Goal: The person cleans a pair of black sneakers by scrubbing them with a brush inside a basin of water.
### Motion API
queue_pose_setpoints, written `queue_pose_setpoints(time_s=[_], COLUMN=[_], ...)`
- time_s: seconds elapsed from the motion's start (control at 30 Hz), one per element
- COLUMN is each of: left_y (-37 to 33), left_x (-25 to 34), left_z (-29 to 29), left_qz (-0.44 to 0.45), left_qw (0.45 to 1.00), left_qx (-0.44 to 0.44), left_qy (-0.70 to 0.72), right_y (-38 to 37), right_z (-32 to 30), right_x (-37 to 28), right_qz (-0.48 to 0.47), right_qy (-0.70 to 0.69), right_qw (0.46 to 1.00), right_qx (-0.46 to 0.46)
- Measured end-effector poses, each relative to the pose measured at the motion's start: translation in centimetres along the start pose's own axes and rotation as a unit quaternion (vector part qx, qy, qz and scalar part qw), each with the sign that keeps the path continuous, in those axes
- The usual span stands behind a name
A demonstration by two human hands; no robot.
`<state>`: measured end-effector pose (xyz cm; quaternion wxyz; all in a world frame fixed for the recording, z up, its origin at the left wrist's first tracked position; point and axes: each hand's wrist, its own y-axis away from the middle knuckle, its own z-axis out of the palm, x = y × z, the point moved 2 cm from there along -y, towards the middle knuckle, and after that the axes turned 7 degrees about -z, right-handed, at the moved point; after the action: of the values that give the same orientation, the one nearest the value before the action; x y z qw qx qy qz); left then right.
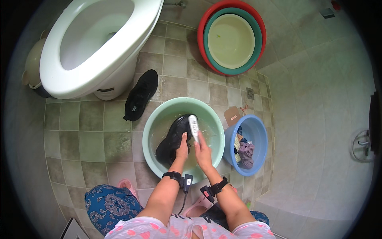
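A wet black shoe (172, 141) rests tilted in the pale green basin (149, 127), which holds some cloudy water. My left hand (182, 148) grips the shoe along its right side, thumb pointing up. In my right hand (203, 152) is a white-backed brush (193, 126), held by its lower end against the shoe's upper right edge. Its bristles are hidden from view. The other black shoe (141, 95) lies on the tiles beyond the basin, to the left.
To the right, a blue basin (261, 131) holds bundled clothes (246, 154), with a brown flat piece (232, 116) beside it. Nested red, teal and cream basins (232, 40) stand at the far side. The white toilet (51, 75) fills the far left. A floor drain (250, 93) is near the right wall.
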<state>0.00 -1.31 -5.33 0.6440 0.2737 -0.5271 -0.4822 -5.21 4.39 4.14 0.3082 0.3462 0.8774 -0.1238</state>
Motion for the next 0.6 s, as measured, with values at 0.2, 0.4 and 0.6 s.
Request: queue_pose_setpoints(time_s=[0.2,0.4,0.6], left_y=[-1.0,-0.7,-4.9], left_x=[-2.8,-3.8,-4.8], left_z=[1.3,1.9,-1.9], left_qz=[0.014,-0.032,0.044], left_qw=[0.996,0.999,0.997], left_qx=[-0.010,0.035,0.051], left_qy=[0.090,0.003,-0.035], right_y=[-5.0,-2.7,-2.6], right_z=[0.4,0.2,1.9], right_x=[1.6,1.7,-2.6], right_qz=[0.079,0.081,-0.014], right_qy=[0.106,0.116,0.144], right_qw=[0.989,0.986,0.974], right_qx=[-0.062,-0.089,-0.175])
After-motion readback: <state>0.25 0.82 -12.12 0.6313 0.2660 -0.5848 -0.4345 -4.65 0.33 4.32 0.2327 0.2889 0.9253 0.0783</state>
